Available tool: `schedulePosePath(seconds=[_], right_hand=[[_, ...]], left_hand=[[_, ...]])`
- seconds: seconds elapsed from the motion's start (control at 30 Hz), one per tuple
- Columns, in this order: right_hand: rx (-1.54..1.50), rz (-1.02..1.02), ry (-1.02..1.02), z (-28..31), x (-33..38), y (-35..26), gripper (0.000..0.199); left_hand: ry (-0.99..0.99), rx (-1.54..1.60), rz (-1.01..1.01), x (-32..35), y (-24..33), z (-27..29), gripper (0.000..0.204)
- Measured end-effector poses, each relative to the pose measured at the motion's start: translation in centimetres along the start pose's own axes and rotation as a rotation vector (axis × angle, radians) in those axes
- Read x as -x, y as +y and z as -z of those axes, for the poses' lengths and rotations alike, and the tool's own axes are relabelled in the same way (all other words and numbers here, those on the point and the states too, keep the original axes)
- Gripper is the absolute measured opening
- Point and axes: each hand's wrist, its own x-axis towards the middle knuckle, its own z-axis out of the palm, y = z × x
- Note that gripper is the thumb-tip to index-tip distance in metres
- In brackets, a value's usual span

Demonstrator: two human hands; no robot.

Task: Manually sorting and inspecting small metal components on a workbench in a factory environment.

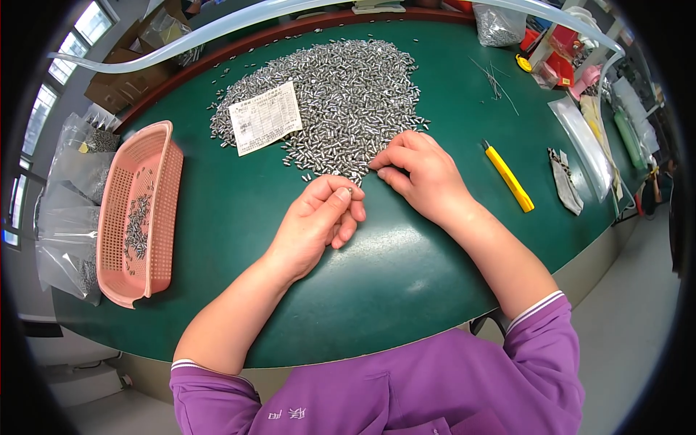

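A heap of small shiny metal pins (348, 80) covers the far middle of the green table (348, 304). At its near edge, my left hand (319, 217) is closed, pinching one small metal pin (350, 191) between thumb and forefinger. The other left fingers curl beneath. My right hand (423, 176) rests against the heap's near right edge, with thumb and forefinger drawn together at the pins. Whatever lies between those right fingertips is too small to make out. On the heap's left side lies a printed paper slip (265, 119).
At the left stands a pink perforated basket (165, 217) holding some pins, beside clear plastic bags (69, 225). A yellow cutter knife (510, 177), thin wires (494, 83) and a flat clear bag (582, 141) lie right. A pale hose (217, 35) arches across the far side.
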Motion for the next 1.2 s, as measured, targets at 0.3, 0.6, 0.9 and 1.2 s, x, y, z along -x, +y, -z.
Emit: schedulePosePath(seconds=[0.3, 0.6, 0.9, 1.2], right_hand=[[0.054, -0.019, 0.002, 0.1, 0.0, -0.3, 0.008], [-0.136, 0.148, -0.004, 0.3, -0.2, -2.2, 0.008], [-0.595, -0.060, -0.118, -0.3, 0.2, -2.5, 0.007], [0.026, -0.107, 0.049, 0.4, -0.2, 0.8, 0.011]], left_hand=[[-0.017, 0.057, 0.003, 0.1, 0.3, -0.1, 0.017], [-0.026, -0.043, 0.039, 0.1, 0.5, 0.0, 0.017], [0.021, -0.045, 0.003, 0.2, 0.1, -0.1, 0.013], [-0.006, -0.049, -0.023, 0.1, -0.2, 0.1, 0.012]])
